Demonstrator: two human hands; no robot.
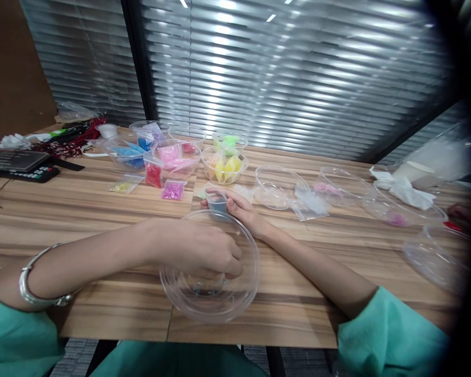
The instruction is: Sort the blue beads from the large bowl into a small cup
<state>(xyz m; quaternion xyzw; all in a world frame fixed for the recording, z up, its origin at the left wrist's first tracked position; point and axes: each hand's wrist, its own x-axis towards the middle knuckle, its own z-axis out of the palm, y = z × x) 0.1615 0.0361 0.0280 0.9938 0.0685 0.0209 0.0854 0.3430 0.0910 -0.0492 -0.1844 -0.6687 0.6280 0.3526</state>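
Observation:
A large clear plastic bowl (254, 272) stands near the table's front edge, with a few small dark bits at its bottom. My left hand (204, 248), a silver bracelet on its wrist, reaches over the bowl with curled fingers pointing down into it. Those fingers are closed, and whatever they may pinch is hidden. Behind the bowl, my right hand (243, 209) rests at the table and grips a small clear cup (217, 203) with dark bluish-grey contents between thumb and fingers.
Clear bowls with blue packets (129, 152), pink packets (170, 154) and yellow packets (228, 168) line the back. Small bags of red beads (153, 174) and magenta beads (173, 190) lie before them. More clear bowls (278, 188) stand right; a remote (43, 174) lies left. A person's hand (460, 213) shows far right.

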